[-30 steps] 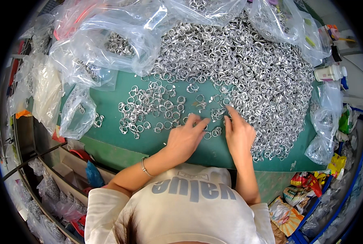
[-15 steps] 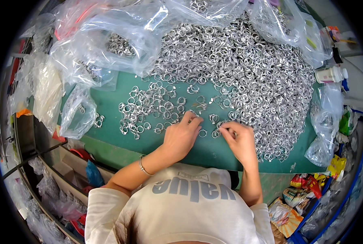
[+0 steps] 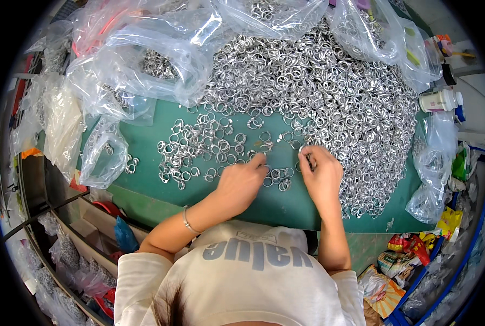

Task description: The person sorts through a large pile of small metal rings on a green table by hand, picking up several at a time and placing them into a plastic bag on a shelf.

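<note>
Head view looks down past a grey-white shirt (image 3: 253,277) and two bare forearms onto a green mat (image 3: 144,152). Nearest the body, the left hand (image 3: 243,182) lies palm down on the mat, a thin bracelet (image 3: 186,220) on its wrist. Its fingers (image 3: 260,161) are curled and bunched at the tip, touching small silver rings (image 3: 278,176) that lie between the two hands; whether one is pinched there cannot be told. The right hand (image 3: 323,175) sits just beside it, also palm down, fingers bent inward with a ring or two caught at the fingertips by the edge of the big heap.

Left of the hands, a loose scatter of rings (image 3: 199,144) spreads thinly over the mat, single rings lying flat and mostly apart. Beyond and to the right, the heap (image 3: 318,87) of the same rings covers much of the mat's far half, running down past the right hand.

Clear plastic bags (image 3: 144,60) crowd the far and left edges, some holding rings; one smaller bag (image 3: 104,155) lies at the left of the mat. More clear bags (image 3: 433,179) hang at the right edge, near a white bottle (image 3: 441,100). Coloured packets (image 3: 395,266) lie low at the right.
</note>
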